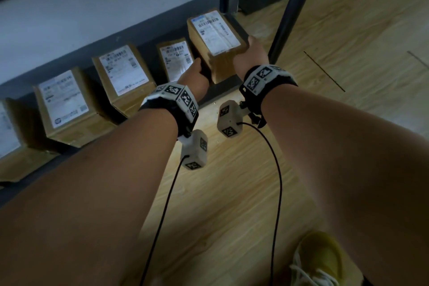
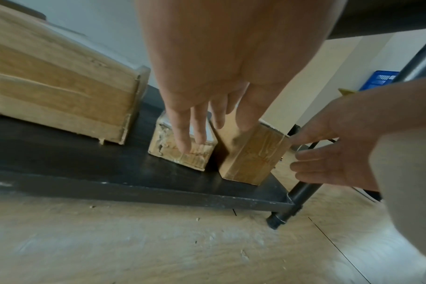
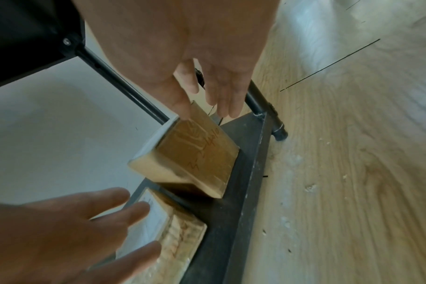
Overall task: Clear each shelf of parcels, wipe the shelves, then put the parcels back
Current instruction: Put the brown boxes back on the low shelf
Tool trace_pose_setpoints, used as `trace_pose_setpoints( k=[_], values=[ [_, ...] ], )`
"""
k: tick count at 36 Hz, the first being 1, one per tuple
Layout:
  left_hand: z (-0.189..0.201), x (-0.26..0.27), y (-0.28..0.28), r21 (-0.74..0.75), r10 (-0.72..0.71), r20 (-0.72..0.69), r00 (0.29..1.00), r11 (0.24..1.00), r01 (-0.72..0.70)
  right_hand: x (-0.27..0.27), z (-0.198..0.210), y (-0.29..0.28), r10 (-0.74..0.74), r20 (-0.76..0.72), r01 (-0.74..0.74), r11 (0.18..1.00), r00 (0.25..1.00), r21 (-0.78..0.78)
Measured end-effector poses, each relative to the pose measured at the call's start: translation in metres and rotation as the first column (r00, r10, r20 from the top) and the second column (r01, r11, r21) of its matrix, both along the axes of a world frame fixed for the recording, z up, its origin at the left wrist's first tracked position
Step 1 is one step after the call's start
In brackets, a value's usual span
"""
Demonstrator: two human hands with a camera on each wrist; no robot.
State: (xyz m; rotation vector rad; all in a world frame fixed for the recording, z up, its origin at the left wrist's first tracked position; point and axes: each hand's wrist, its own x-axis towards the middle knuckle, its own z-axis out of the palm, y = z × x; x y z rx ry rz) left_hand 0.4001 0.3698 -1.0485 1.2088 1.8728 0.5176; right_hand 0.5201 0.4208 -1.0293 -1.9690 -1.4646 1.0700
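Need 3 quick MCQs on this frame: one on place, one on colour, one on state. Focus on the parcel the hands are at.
1. Where is the end parcel?
A) right end of the bottom shelf, by the post
B) on an upper shelf
C) stacked on another parcel

2. Shelf board colour?
A) white
B) black
C) blue

3. Fingers of the left hand and right hand?
A) curled into fists
B) pinching a cloth
C) straight, either side of the end parcel

Answers:
1 A: the head view shows it last in the row, beside the post.
2 B: the board is black in both wrist views.
3 C: the wrist views show straight fingers flanking it.
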Motion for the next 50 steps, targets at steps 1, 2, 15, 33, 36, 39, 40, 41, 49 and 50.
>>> trace_pose_setpoints(
  k=[1, 2, 15, 33, 36, 39, 40, 41, 49, 50],
  values=[
    [-0.003, -0.002, -0.003, -0.003, 0.015, 0.003, 1.0, 1.0, -0.015, -0.001, -0.001, -0.003, -0.012, 0.008, 0.012, 1.0, 1.0, 0.004],
    [-0.004, -0.005, -0.008, -0.012, 0.036, 0.016, 0.999, 0.999, -0.035, -0.001, -0.002, -0.006, -0.015, 0.02, 0.015, 1.0, 1.0, 0.002],
    [-0.015, -0.059, -0.102, -0.1, 0.096, 0.035, 0.995, 0.991, -0.092, -0.037, -0.014, -0.09, 0.169, 0.143, -0.164, 0.986, 0.975, -0.041],
    [-0.024, -0.14, -0.272, -0.126, 0.336, -0.099, 0.936, 0.929, -0.347, -0.136, -0.034, -0.227, 0.555, 0.223, -0.543, 0.832, 0.802, -0.118],
    [-0.014, -0.147, -0.3, -0.14, 0.382, -0.117, 0.917, 0.908, -0.396, -0.151, -0.028, -0.247, 0.598, 0.225, -0.585, 0.801, 0.77, -0.127],
    [0.004, -0.154, -0.325, -0.179, 0.43, -0.111, 0.896, 0.878, -0.444, -0.167, -0.015, -0.263, 0.636, 0.231, -0.628, 0.769, 0.736, -0.119],
    [0.01, -0.157, -0.332, -0.183, 0.441, -0.132, 0.888, 0.869, -0.459, -0.172, -0.01, -0.269, 0.648, 0.231, -0.641, 0.759, 0.726, -0.114],
    [0.017, -0.159, -0.34, -0.184, 0.447, -0.159, 0.88, 0.862, -0.471, -0.177, -0.005, -0.274, 0.658, 0.232, -0.654, 0.749, 0.716, -0.107],
    [0.048, -0.182, -0.39, -0.121, 0.558, -0.259, 0.788, 0.791, -0.6, -0.22, 0.02, -0.314, 0.756, 0.222, -0.764, 0.642, 0.616, -0.065],
    [0.047, -0.186, -0.396, -0.115, 0.569, -0.272, 0.776, 0.782, -0.613, -0.226, 0.021, -0.318, 0.765, 0.223, -0.775, 0.629, 0.604, -0.059]
  ],
)
